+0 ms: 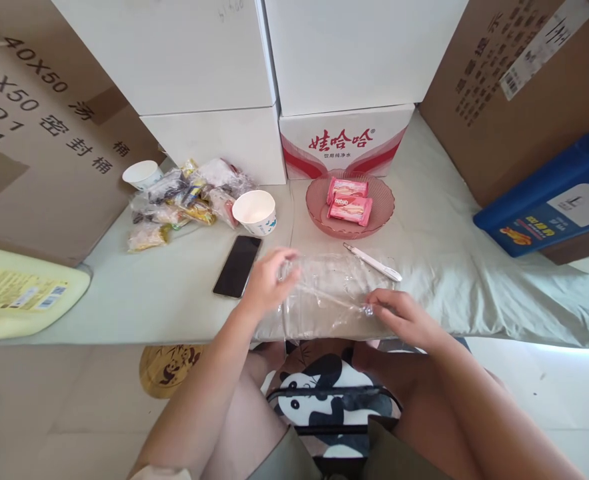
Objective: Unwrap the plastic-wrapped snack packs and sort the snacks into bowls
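In the head view, the clear plastic sheet [324, 320] lies crumpled near the front edge of the cloth-covered table [149, 293], between the person's two hands. The right hand [404, 317] is at its right side, thumb and forefinger pinching a small, shiny bunched bit of it. The left hand [274, 280] is over its left end, fingers curved and the thumb apart from them; motion blurs the fingertips, so I cannot tell whether they grip the plastic. A slim white tool with a pointed tip [374, 262] lies slantwise by the sheet's far right corner. Just beyond stands a pink ribbed glass bowl [317, 217] holding two pink packets [350, 207], one partly over the other. A dark-screened phone [237, 267] lies just left of the left hand, with a white paper cup [261, 221] upright behind it and a heap of wrapped snacks [174, 200] to the cup's left. A white carton with red lettering [344, 143] stands behind the bowl, and a blue bottle [549, 193] leans at far right
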Demonstrator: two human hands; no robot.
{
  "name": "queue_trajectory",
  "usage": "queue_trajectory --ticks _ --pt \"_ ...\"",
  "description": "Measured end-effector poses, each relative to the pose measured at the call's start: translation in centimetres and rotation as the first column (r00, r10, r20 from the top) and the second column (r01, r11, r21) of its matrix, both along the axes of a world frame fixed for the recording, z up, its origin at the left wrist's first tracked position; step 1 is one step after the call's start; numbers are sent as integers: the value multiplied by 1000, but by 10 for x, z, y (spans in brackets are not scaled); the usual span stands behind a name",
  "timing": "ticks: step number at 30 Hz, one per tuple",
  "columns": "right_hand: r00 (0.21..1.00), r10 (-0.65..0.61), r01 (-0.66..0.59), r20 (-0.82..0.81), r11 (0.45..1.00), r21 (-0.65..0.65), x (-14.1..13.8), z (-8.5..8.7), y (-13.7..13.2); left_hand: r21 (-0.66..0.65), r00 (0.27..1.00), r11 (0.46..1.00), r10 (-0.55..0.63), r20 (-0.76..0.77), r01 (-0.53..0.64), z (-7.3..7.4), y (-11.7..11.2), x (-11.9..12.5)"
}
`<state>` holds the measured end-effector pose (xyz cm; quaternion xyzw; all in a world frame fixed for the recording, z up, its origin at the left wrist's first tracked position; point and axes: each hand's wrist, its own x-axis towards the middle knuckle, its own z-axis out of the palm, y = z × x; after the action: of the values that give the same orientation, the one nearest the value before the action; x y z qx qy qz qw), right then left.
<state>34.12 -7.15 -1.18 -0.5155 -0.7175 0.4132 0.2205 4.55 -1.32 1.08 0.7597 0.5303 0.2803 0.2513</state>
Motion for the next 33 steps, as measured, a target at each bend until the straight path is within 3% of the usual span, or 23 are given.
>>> queue_trajectory --ticks 1,2,4,6,8,10,12,15,18,22,24,27,30,33 --pt "997 -78 78 -13 996 -35 0 1 1 -98 978 973 -209 15 210 5 -9 0" --pt "987 -158 156 -36 985 -69 -1 1 2 -173 938 923 -348 5 343 7 -16 0" --pt "943 -311 295 -118 945 -138 1 -3 5 -272 906 876 -422 -35 398 6 -26 0" --pt "860 -438 403 -260 897 -180 3 -10 7 -295 940 905 -336 -54 307 -2 -25 0" --pt "780 -472 454 -411 878 -147 5 -18 7 -295 980 936 -201 -6 191 -10 -17 -2" --pt "794 -392 422 -465 906 -42 5 -23 6 -300 994 948 -88 62 103 -15 -10 -4" --pt "858 -326 379 -397 924 59 2 -22 4 -323 992 944 -36 121 73 -16 -5 -7" --pt "864 -435 469 -255 879 88 -6 -15 2 -397 977 915 11 214 76 -14 -1 -8" --pt "773 -580 606 -258 795 29 -12 -5 4 -450 919 893 161 359 19 -13 2 -6" --pt "655 -702 699 -281 703 -126 -14 0 6 -511 755 859 354 552 -30 -14 9 -3" --pt "647 -735 721 -204 676 -150 -13 -2 6 -535 771 839 404 492 -98 -16 12 -1" --pt "684 -725 723 -80 688 -55 -10 -8 6 -428 892 869 378 248 -249 -21 12 1" --pt "712 -701 674 37 697 244 -8 -15 6 -245 944 914 328 -29 -325 -26 11 4" --pt "743 -633 461 217 719 520 -11 -20 1 -60 927 945 300 -223 -320 -29 10 10"
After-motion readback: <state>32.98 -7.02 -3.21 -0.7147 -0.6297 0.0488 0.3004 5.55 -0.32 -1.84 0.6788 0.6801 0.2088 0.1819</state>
